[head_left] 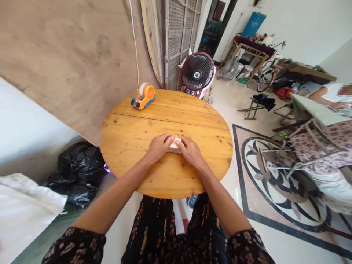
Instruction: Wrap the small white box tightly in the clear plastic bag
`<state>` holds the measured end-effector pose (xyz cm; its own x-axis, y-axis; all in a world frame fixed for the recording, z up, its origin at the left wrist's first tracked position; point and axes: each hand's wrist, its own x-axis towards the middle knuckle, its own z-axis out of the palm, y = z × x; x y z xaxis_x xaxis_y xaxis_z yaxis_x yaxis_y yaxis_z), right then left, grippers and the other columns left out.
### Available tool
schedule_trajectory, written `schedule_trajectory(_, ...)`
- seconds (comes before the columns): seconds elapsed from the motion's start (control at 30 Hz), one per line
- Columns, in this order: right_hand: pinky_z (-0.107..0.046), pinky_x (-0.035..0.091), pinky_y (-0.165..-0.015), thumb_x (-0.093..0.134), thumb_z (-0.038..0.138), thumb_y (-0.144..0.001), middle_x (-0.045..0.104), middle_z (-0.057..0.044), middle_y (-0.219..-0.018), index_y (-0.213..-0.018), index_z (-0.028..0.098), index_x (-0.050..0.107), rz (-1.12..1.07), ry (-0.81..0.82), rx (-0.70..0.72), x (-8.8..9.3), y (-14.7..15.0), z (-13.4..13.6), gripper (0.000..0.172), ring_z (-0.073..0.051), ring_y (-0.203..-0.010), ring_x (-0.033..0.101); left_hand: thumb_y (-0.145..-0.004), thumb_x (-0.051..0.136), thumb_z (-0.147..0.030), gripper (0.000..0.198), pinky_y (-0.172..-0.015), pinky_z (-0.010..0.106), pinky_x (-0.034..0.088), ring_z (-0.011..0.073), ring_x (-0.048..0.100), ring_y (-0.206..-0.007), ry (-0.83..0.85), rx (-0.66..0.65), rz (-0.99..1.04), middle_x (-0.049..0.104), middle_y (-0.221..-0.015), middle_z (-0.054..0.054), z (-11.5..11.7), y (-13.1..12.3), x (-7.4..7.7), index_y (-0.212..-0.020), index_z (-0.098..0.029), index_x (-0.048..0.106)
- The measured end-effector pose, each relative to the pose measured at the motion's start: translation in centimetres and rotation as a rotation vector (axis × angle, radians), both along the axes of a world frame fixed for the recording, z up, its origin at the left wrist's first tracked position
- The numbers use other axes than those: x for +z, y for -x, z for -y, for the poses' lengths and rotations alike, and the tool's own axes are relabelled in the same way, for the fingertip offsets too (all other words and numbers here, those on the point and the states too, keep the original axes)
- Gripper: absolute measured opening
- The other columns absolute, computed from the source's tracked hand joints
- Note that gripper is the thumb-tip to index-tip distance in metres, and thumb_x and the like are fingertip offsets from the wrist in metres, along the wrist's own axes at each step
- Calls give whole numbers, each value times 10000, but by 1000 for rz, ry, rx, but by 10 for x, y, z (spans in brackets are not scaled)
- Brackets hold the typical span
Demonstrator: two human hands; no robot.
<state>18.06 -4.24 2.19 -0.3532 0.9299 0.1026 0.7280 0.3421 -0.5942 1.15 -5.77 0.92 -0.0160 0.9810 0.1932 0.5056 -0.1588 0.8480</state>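
Box [175, 149] caught under two thumbs

I have the small pale box near the middle of the round wooden surface [129, 134], a little toward my side. My left hand [160, 147] is curled partly closed against its left end, thumb laid over the top; my right hand [191, 151] mirrors it at the right end. Both have hold of the box, though its far side is hidden from me, so I cannot tell how my fingertips sit there, nor whether its underside is quite flat on the wood.

What could go wrong comes mostly from my own grip. If my thumbs bear down too hard, the thin-looking walls might buckle or the top cave in. If one hand pushes more than the other, the box could twist or skid across the smooth boards.

The orange tape dispenser [147, 96] stands well apart, near the far left edge; a careless reach or a bump to the surface might send it over the side. Beyond the far edge a fan [197, 73] faces me. I can't tell if it runs, but a draught could shift something light once my fingers loosened.
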Motion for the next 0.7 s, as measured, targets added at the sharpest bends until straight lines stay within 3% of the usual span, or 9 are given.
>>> schedule_trajectory(0.13, -311, 413, -815, 435, 464, -955, 628, -101, -1017, -1107, 193, 606, 17, -29, -15, -3, 0, 12, 355, -208, -912, 569, -869, 459, -414, 395, -767, 274, 435, 210, 616, -873, 83, -41, 149, 708, -979, 64, -3, 3, -4, -1012, -146, 711)
schedule_trajectory(0.3, -313, 411, -792, 431, 502, -952, 636, -104, -997, -1080, 182, 622, 88, -26, -11, 0, -1, 15, 394, -212, -893, 577, -777, 549, -417, 561, -884, 312, 449, 256, 597, -1051, 205, -59, 300, 658, -1180, 112, -1, 6, -6, -1229, -89, 612)
schedule_trajectory(0.47, -323, 406, -818, 409, 482, -966, 646, -121, -1003, -1083, 159, 629, 112, -48, 22, 2, -3, 15, 408, -224, -920, 577, -789, 557, -446, 716, -847, 333, 479, 239, 616, -984, 272, -142, 386, 652, -1149, 131, 4, 2, -1, -1388, -68, 447)
schedule_trajectory(0.6, -308, 407, -818, 458, 470, -950, 649, -110, -1060, -1198, 163, 579, 9, -31, -17, -3, -3, 17, 413, -213, -938, 580, -760, 609, -420, 679, -799, 312, 502, 222, 608, -995, 205, -47, 422, 576, -1269, 154, 5, 0, -1, -1341, -99, 466)
schedule_trajectory(0.7, -287, 405, -777, 466, 493, -942, 654, -93, -1019, -1142, 165, 598, -23, -20, -29, -5, -5, 16, 407, -192, -885, 581, -729, 650, -427, 604, -676, 282, 503, 197, 625, -847, 206, 25, 393, 634, -1121, 128, 5, 0, -3, -1230, -109, 534)
